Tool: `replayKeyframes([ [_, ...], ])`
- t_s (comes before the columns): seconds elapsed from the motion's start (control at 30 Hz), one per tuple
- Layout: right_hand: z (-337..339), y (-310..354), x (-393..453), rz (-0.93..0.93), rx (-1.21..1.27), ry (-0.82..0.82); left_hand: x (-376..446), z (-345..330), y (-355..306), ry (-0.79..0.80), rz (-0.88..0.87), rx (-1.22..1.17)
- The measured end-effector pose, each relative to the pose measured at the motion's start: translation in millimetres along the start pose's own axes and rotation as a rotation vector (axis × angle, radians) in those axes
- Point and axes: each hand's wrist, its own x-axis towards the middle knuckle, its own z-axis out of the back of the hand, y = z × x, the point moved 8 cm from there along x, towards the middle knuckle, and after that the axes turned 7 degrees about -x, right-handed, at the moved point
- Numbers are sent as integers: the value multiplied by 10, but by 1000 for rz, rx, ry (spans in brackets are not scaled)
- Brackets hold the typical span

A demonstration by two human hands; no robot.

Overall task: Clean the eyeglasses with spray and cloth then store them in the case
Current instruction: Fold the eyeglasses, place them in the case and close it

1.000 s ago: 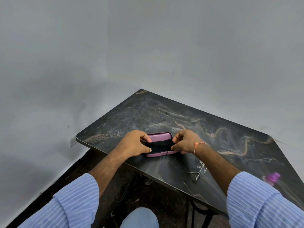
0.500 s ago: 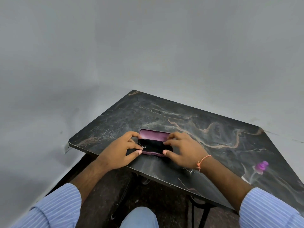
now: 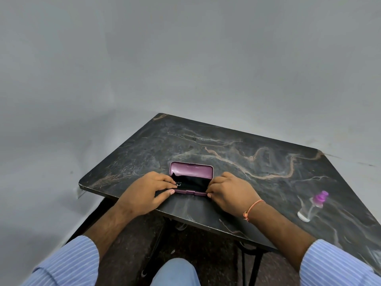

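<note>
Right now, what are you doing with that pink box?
A person sits at a dark marbled table. The pink glasses case lies open on it, with a black cloth inside. The left hand and right hand each hold one end of the case. A small spray bottle with a purple top stands off to the right.

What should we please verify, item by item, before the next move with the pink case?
1. Pink hard-shell eyeglass case lid open: ok.
2. Case resting on the dark marbled table, clear of the edge: ok.
3. Black cloth lying in the case's lower half: ok; whether the eyeglasses sit under it: cannot tell.
4. Left hand and right hand steadying the case's two ends: ok.
5. Clear spray bottle with purple cap upright, apart from the hands: ok.
6. Eyeglasses in view on the table: not ok, none visible.
</note>
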Motion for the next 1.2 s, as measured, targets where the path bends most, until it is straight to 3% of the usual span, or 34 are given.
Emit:
replayKeyframes([
  [0.33, -26, -21, -42, -20, 22, -34, -47, -10, -6, -62, -28, 40],
  [0.6, -15, -32, -107, -27, 16, -38, -24, -14, 18, -17, 47, 40],
  [1.03, 15, -225, -290, -30, -49, -15, 205, -228, -303, 74, 110, 300],
  [1.2, 18, -220, -340, -43, -105, -33, 248, -264, -300, 39, 136, 340],
])
